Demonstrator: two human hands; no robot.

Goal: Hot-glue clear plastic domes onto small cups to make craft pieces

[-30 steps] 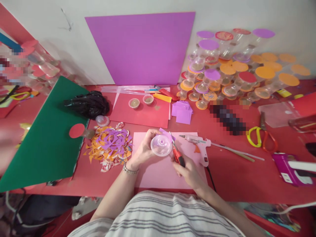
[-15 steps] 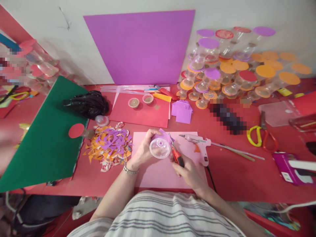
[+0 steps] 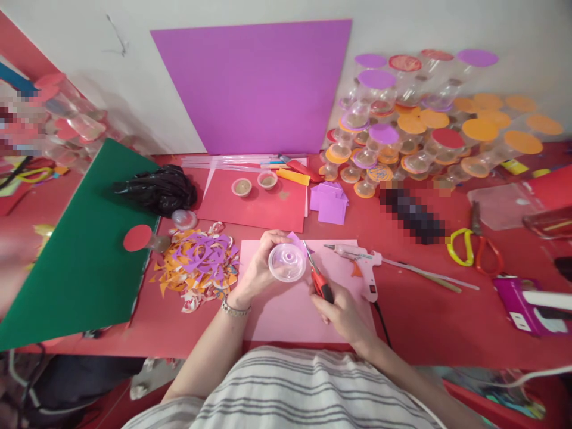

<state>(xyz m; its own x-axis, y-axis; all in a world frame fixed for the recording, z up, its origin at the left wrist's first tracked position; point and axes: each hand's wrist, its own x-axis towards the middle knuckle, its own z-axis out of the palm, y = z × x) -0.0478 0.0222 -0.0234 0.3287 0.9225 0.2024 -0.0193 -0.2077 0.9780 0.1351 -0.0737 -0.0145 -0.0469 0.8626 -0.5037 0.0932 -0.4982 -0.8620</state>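
Observation:
My left hand [image 3: 264, 265] is closed around a clear plastic cup [image 3: 287, 263], its round rim tilted up toward me. A purple foam piece [image 3: 297, 240] shows behind the cup's far edge and seems attached to it, though the join is hidden. In my right hand [image 3: 340, 310] are red-and-black scissors [image 3: 319, 280], their blades pointing up and left beside the purple piece. Both hands are above a pink sheet [image 3: 277, 322]. At the sheet's right edge lies a pink glue gun [image 3: 364, 262] with a clear glue stick behind it.
Purple and orange scraps [image 3: 196, 262] are heaped on the left, near a green board [image 3: 84, 256]. Purple squares [image 3: 330, 202] lie beyond the pink sheet. Two small sand-filled cups [image 3: 242, 187] stand on a red sheet [image 3: 250, 211]. Yellow-and-red scissors [image 3: 476, 238] and stacked clear-cup pieces [image 3: 402, 131] are at right.
The cup has turned slightly and shifted a little left in my left hand, and less of the purple piece shows. My right hand keeps the scissors in nearly the same place.

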